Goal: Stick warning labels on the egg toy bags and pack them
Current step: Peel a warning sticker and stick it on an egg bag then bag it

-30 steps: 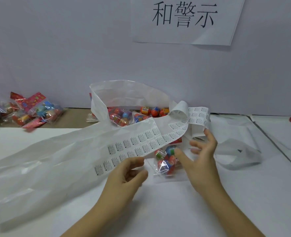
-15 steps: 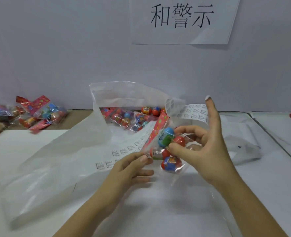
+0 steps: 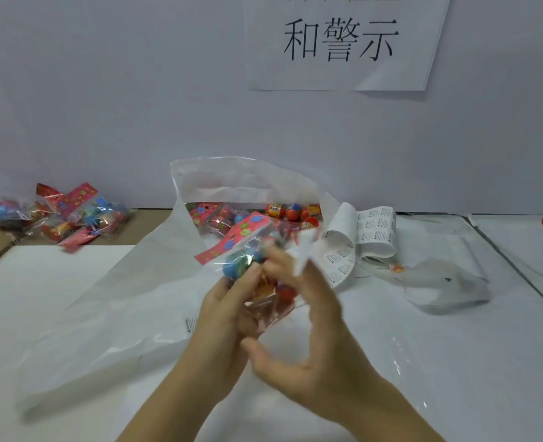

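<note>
Left hand [image 3: 225, 314] has left the label strip [image 3: 375, 231], right of the fingers [image 3: 246, 280], to clasp the raised egg toy bag [image 3: 241, 263]; whether the blurred right hand [image 3: 311, 339] grips I cannot tell; labelling seems underway, next needing a firm press.

A white paper sign [image 3: 343, 43] on the wall [image 3: 104, 90] has three big black Chinese words: 和警示. Another line above them is cut off at the top edge. The label strip [image 3: 375, 228] has rows of tiny print, too small to read.
</note>
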`<state>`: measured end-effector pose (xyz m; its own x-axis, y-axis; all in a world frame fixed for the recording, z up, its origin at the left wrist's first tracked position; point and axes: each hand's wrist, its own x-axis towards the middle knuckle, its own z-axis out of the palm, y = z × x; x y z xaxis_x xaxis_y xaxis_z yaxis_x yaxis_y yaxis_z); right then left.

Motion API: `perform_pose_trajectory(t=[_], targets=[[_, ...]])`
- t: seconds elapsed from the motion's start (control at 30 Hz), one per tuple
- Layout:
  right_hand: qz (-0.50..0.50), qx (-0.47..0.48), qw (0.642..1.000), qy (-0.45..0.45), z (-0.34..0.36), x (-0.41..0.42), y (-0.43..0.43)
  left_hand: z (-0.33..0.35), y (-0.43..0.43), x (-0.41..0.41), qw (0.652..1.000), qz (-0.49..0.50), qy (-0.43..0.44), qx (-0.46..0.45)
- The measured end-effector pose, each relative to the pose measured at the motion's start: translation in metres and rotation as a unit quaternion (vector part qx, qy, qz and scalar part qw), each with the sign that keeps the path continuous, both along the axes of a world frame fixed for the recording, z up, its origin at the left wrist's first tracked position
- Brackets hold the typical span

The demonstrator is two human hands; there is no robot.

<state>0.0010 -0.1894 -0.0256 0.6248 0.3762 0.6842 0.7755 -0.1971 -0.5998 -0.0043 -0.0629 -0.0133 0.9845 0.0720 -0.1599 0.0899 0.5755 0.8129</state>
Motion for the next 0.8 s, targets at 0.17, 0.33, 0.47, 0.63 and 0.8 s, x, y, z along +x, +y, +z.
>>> perform_pose_trajectory(t=[0.17,0.33,0.47,0.63,0.8], targets=[[-0.147,0.255,0.935,0.198,0.0,0.014,-0.007,-0.009,0.01,0.004,0.999,0.014,0.043,-0.005],[-0.098,0.263,0.875,0.395,-0.011,0.03,-0.011,-0.01,0.011,0.006,0.998,0.009,0.036,-0.042],[-0.078,0.291,0.848,0.436,-0.015,0.031,-0.012,-0.009,0.011,0.009,0.999,0.024,0.035,0.008],[-0.082,0.301,0.848,0.429,-0.013,0.03,-0.01,-0.014,0.014,0.01,0.999,0.016,0.047,-0.001],[-0.078,0.341,0.85,0.393,-0.01,0.029,-0.011,-0.013,0.019,0.012,0.999,0.009,0.042,-0.022]])
